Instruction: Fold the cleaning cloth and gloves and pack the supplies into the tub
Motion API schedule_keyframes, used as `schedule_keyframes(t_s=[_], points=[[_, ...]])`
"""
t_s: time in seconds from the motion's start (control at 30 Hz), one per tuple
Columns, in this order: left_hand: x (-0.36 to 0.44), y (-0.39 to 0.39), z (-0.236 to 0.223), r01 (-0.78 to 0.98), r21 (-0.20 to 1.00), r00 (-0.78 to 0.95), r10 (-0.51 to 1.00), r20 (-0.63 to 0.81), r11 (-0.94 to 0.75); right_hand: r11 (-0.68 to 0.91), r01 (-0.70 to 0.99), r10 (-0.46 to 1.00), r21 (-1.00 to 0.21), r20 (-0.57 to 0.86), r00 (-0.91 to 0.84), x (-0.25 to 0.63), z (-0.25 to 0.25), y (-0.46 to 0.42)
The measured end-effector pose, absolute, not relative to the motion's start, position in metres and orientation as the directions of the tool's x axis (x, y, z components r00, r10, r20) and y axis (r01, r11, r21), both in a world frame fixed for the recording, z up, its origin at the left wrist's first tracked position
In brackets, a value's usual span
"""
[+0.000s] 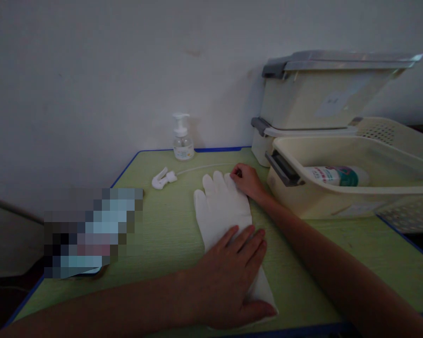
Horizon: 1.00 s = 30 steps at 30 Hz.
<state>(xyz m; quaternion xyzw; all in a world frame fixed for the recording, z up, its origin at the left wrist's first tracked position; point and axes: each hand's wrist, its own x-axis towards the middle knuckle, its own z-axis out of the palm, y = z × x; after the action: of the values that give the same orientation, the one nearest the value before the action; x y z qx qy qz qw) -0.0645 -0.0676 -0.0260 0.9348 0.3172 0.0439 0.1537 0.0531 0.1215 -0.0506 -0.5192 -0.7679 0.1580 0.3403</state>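
Note:
A white glove (223,206) lies flat on the green tabletop, its fingers pointing away from me. My left hand (229,272) rests palm down across the cuff half, fingers stretched out and covering part of it. At the far right end, my right hand (247,182) is closed, with thumb and fingertips pinching at a glove fingertip; the exact contact is partly hidden. Beyond the glove lies a white trigger spray head (163,178). Its thin tube (200,167) runs right, towards my right hand.
A clear pump bottle (183,144) stands by the wall. At right, a cream bin (338,203) holds a white and green bottle (334,175); lidded storage boxes (317,101) are stacked behind it. A pixelated object (105,225) occupies the left side of the table (162,225).

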Motion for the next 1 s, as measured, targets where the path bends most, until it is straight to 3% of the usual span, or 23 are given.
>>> schedule_keyframes(t_s=[0.57,1.0], points=[[-0.064,-0.068,-0.027,0.590,0.299,0.790,0.613,-0.024,-0.750,0.439,0.765,0.892,-0.472,0.331,-0.308,0.051,-0.053,0.125],[-0.062,-0.070,-0.030,0.607,0.258,0.780,0.625,-0.013,-0.752,0.452,0.846,0.865,-0.283,0.369,-0.339,0.047,-0.043,0.108]])
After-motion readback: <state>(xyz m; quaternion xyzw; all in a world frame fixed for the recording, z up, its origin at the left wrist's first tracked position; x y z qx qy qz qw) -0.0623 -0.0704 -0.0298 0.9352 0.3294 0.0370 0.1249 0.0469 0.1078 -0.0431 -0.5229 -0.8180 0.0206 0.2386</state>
